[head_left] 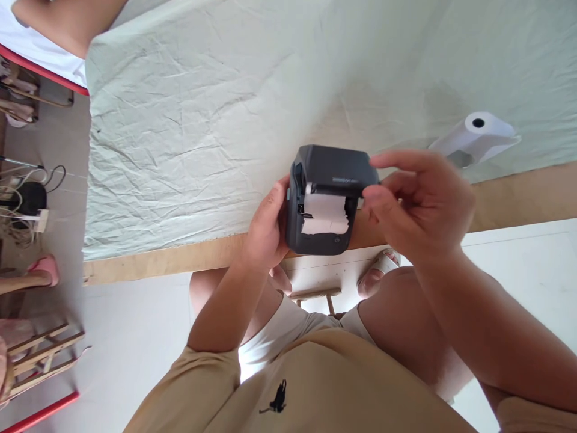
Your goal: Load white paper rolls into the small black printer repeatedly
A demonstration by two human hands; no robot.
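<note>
The person has two hands: one left hand (269,231) and one right hand (428,201). In view are one printer (336,168), one loose roll (482,141), one cloth (189,132), one table (157,258), one pink shoe (47,269) and one shirt logo (279,397).

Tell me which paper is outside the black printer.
The white roll on the cloth, beyond the right hand; the other paper sits inside the printer.

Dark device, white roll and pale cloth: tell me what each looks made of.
Dark device: probably moulded plastic, satin to matte, given its smooth rounded edges and soft sheen.
White roll: likely smooth paper, wound around a dark-looking centre, with a loose edge.
Pale cloth: matte fabric, creased throughout; cotton or synthetic, I can't tell.
</note>
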